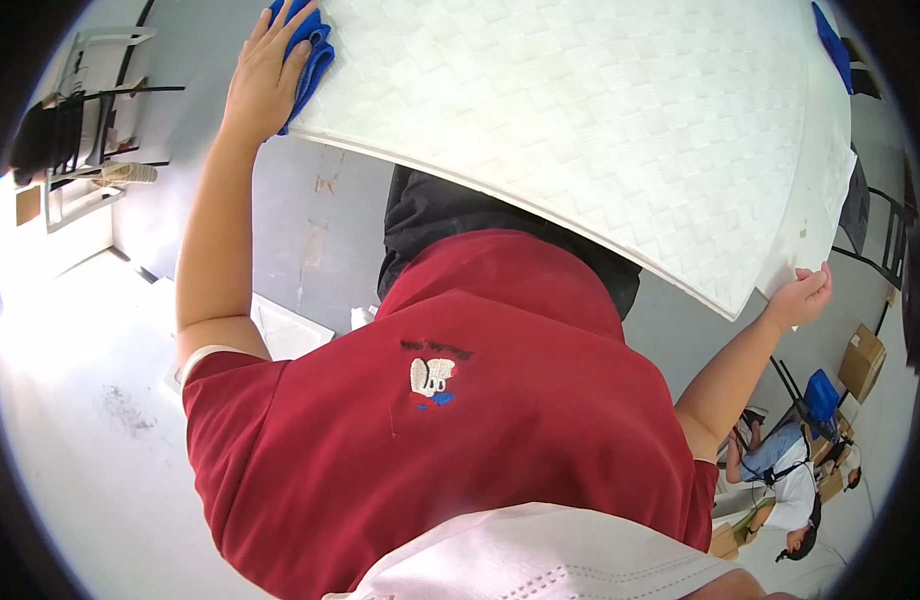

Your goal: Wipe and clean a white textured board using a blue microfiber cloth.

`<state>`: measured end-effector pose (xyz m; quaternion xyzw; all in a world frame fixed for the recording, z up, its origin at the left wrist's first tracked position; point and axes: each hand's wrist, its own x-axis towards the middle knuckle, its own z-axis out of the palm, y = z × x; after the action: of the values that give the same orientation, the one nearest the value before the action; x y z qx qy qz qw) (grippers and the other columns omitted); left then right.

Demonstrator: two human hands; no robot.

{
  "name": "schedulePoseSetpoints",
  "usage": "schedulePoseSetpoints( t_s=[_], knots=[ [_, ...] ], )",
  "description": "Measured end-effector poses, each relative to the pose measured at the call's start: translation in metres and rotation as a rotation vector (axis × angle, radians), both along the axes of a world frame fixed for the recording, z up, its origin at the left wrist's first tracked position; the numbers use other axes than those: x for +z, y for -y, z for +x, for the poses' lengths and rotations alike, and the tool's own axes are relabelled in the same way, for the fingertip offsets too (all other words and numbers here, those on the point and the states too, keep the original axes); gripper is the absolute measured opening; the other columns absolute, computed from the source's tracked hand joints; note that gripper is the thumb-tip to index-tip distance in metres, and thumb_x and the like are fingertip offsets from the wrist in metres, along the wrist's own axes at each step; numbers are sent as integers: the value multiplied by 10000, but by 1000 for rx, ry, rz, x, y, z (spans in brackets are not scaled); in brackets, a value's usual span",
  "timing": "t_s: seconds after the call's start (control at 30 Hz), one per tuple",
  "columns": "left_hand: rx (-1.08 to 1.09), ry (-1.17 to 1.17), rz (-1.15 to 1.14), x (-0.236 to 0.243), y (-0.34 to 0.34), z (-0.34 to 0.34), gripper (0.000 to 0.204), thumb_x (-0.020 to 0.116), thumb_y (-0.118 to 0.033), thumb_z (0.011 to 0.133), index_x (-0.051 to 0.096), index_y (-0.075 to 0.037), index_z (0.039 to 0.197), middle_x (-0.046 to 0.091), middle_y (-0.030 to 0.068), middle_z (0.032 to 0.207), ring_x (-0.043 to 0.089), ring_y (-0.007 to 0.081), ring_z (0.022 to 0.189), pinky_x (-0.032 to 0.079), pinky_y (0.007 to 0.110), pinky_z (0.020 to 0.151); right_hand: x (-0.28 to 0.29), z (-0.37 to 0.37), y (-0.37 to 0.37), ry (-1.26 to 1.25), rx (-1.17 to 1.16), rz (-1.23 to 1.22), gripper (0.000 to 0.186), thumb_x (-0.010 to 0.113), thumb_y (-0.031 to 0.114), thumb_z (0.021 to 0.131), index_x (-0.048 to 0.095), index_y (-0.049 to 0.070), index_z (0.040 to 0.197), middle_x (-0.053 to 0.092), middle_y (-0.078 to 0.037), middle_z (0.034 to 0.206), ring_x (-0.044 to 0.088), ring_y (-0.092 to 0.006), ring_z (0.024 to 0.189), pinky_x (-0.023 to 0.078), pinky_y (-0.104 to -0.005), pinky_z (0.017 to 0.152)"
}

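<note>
A large white board [570, 130] with a woven square texture spans the upper middle, its edge slanting down to the right. My left hand [268, 70] presses a crumpled blue cloth [310, 80] at the board's upper left part, fingers curved over the cloth. At the right, my right hand [800, 296] grips the lower corner of a plain white sheet [810, 230] that lies along the board's right side. Another blue cloth [831, 45] shows at the far upper right edge. Below the board are my red shirt and dark trousers.
Frames or racks [90, 140] stand at the far left, with a white panel [285, 325] low behind my left arm. On the right are a dark chair [885, 235], cardboard boxes [860, 365], a blue bin [822, 395] and co-workers [780, 470] at work.
</note>
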<state>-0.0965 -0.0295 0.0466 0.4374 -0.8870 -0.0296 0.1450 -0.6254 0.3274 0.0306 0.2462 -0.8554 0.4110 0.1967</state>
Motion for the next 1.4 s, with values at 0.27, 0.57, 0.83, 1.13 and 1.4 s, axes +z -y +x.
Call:
schedulePoseSetpoints(
  t_s=[0.27,0.57,0.83,1.13,1.4],
  knots=[
    [64,-428,430,21,-28,-9,390,445,-193,907,498,-128,1288,452,163,1352,458,311,1214,268,363,1068,-3,-3,-1,-3,29,1,313,453,237,935,603,-2,1070,566,-24,654,540,-128,644,443,-269,642],
    [-250,251,17,22,-82,-92,735,572,-413,792,292,-193,1435,206,98,1511,144,367,1389,114,585,1079,-4,2,2,7,37,-32,303,453,235,936,611,12,1067,566,-18,648,539,-120,637,443,-268,636],
    [-245,227,88,25,-81,-100,670,564,-299,852,288,-96,1429,175,205,1495,151,369,1384,130,525,1100,2,4,2,87,36,-68,289,457,238,937,626,24,1034,565,-8,656,542,-106,641,440,-251,634],
    [-362,65,177,28,-76,-128,505,503,-152,899,379,-130,1388,240,161,1484,198,318,1381,155,445,1121,6,14,7,63,9,-56,266,466,240,937,640,47,991,565,-13,630,530,-92,608,434,-246,608],
    [-809,-115,376,39,-104,-218,522,495,-90,864,411,-162,1374,233,158,1488,165,316,1394,114,449,1132,5,15,7,90,32,-126,269,463,240,939,640,40,971,560,-13,625,527,-91,607,434,-242,609]
  ],
)
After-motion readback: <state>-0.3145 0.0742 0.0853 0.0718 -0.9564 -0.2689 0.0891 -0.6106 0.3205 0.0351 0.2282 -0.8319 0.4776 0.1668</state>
